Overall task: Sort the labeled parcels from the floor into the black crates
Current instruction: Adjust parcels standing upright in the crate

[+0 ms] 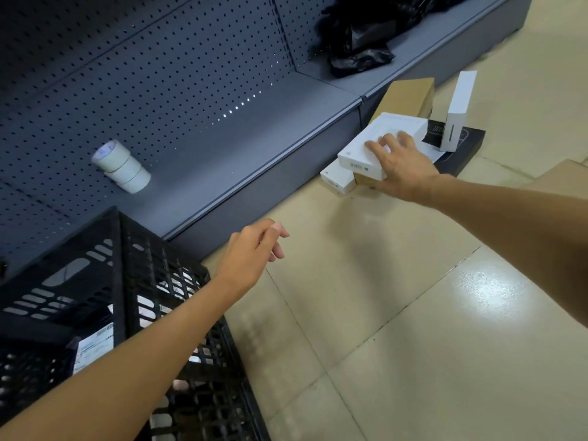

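Spreading across the right and lower part of the view is a beige tiled floor (413,345) with a bright glare patch on it. A grey shelving unit (222,148) with a perforated back panel fills the upper left; its top is cut off by the frame edge. Two black crates (152,281) sit at the lower left, running out of view at the left and bottom edges, and the left forearm crosses over the nearer one. Through the lattice and over the rim a labeled parcel (94,345) shows inside, only partly visible, its print too small to read.

Near the shelf base, well apart from the crates, lies a cluster of parcels on the floor. A flat black box (461,154) is mostly covered by others. A brown cardboard box (410,95) leans behind. A tall white box (458,113) stands upright on the black one. A large white box (375,141) lies on top of a smaller white box (337,179) and a tan one, little of which shows.

The right hand (404,163) rests on the large white box, fingers spread over its top and thumb down at the near edge; whether it grips is hard to tell. The left hand (254,253) hangs above the floor beside the crates, fingers loosely curled, holding nothing.

On the shelf lies a stack of white tape rolls (122,168) on its side. Crumpled black bags (359,36) sit farther along, cut off at the top.
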### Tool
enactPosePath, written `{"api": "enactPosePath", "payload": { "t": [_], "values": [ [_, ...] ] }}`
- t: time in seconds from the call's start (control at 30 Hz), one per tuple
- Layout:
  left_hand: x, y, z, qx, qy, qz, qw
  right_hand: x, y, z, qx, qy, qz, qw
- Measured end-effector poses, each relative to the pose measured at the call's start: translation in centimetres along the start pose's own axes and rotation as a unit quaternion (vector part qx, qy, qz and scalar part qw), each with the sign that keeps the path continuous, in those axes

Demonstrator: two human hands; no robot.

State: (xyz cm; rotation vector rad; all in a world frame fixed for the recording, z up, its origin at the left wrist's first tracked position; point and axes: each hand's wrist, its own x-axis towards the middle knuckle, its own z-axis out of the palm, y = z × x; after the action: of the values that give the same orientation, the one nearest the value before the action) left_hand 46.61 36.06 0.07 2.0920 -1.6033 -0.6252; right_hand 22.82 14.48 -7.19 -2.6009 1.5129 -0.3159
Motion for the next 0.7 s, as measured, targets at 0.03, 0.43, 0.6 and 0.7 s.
{"api": "enactPosePath", "payload": {
  "t": [0.03, 0.43, 0.6, 0.7],
  "values": [
    [-0.3, 0.1, -0.4, 0.006, 0.0, 0.004, 1.0, -0.4, -0.4, -0.1, 0.0, -0.004, -0.005, 1.0],
    [-2.1, 1.5, -1.8, 0.053, -0.013, 0.033, 0.998, -4.2, -2.4, -1.6, 0.082, -0.053, -0.063, 0.993],
    [-2.2, 2.1, -2.5, 0.054, -0.007, 0.051, 0.997, -4.8, -4.3, -2.4, 0.139, -0.015, -0.086, 0.986],
    [-2.2, 2.1, -3.0, 0.057, 0.0, 0.052, 0.997, -4.9, -6.2, -3.4, 0.165, 0.013, -0.084, 0.983]
  ]
}}
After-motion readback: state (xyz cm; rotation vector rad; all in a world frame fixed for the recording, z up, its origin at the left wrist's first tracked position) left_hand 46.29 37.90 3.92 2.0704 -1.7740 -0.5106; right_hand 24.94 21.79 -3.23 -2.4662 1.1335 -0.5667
